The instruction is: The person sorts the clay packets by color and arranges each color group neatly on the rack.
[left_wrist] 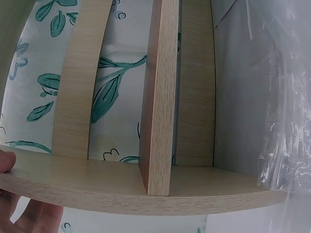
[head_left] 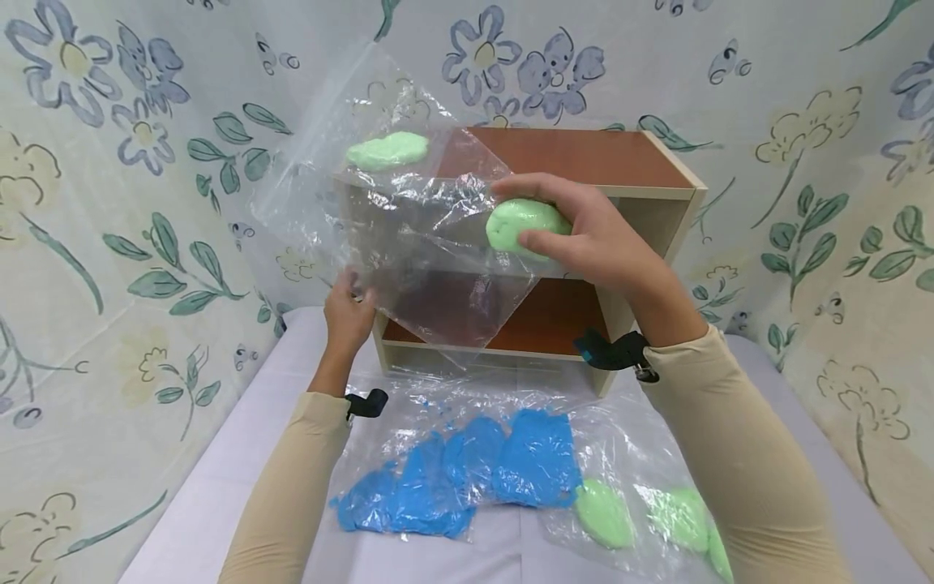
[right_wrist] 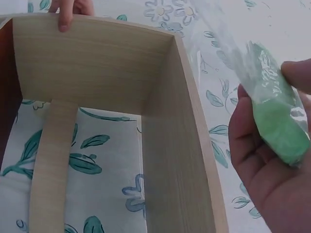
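My right hand (head_left: pixel 594 231) holds a soft light-green lump (head_left: pixel 521 225) between thumb and fingers, in front of the upper part of a small wooden shelf unit (head_left: pixel 576 154). The lump sits inside a clear plastic sheet or bag (head_left: pixel 445 316), which hangs across the left of the shelf. A second green lump (head_left: pixel 387 152) lies in the same plastic, higher up and to the left. My left hand (head_left: pixel 350 308) grips the shelf's left side panel. In the left wrist view its thumb (left_wrist: pixel 6 161) rests on the inner face, with fingers beneath the panel.
Flattened blue pieces (head_left: pixel 536 458) in clear plastic lie on the white-covered table (head_left: pixel 219 478) before the shelf. To their right are more green lumps (head_left: pixel 604 513) in plastic, partly behind my right sleeve. A floral cloth (head_left: pixel 803 203) hangs behind and at both sides.
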### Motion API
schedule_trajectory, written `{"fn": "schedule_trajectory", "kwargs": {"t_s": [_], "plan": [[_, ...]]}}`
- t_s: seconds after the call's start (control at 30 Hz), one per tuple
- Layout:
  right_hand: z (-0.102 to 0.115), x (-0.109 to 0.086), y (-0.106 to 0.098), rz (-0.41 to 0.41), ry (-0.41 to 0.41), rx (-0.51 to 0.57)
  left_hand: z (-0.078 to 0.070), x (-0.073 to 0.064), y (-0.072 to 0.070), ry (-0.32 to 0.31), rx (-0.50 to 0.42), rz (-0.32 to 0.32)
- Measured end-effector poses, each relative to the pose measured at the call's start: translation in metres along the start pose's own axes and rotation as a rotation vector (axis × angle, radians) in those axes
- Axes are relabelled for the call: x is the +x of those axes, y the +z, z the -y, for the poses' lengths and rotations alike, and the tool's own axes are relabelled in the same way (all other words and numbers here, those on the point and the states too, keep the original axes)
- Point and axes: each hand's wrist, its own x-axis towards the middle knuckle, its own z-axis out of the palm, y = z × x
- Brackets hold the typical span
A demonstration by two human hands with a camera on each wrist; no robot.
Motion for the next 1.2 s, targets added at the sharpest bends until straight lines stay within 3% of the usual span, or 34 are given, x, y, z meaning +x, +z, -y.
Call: {"fn": "schedule_trajectory", "kwargs": {"t_s": [0.23, 0.43, 0.57, 0.63, 0.77, 0.93, 1.07, 1.2], "plan": [[0.002, 0.018, -0.003, -0.167, 0.153, 0.178, 0.000, 0.002, -0.001, 0.039, -0.041, -0.021], [0.008, 0.031, 0.000, -0.316, 0.281, 0.134, -0.001, 0.002, 0.001, 0.031, -0.062, -0.004], [0.009, 0.043, 0.004, -0.381, 0.352, 0.159, -0.001, 0.000, 0.003, 0.018, -0.063, -0.002], [0.009, 0.048, 0.004, -0.372, 0.388, 0.186, -0.001, -0.001, 0.003, 0.016, -0.059, 0.003], [0.008, 0.053, 0.002, -0.277, 0.439, 0.216, -0.001, -0.003, 0.003, 0.014, -0.056, 0.011], [0.008, 0.059, 0.002, -0.177, 0.434, 0.151, 0.001, -0.003, 0.002, 0.013, -0.053, -0.006], [0.010, 0.064, 0.003, -0.156, 0.386, 0.018, 0.001, -0.001, 0.002, 0.024, -0.052, -0.010], [0.012, 0.070, 0.002, -0.115, 0.320, -0.242, 0.000, 0.000, 0.001, 0.031, -0.056, -0.015]]}}
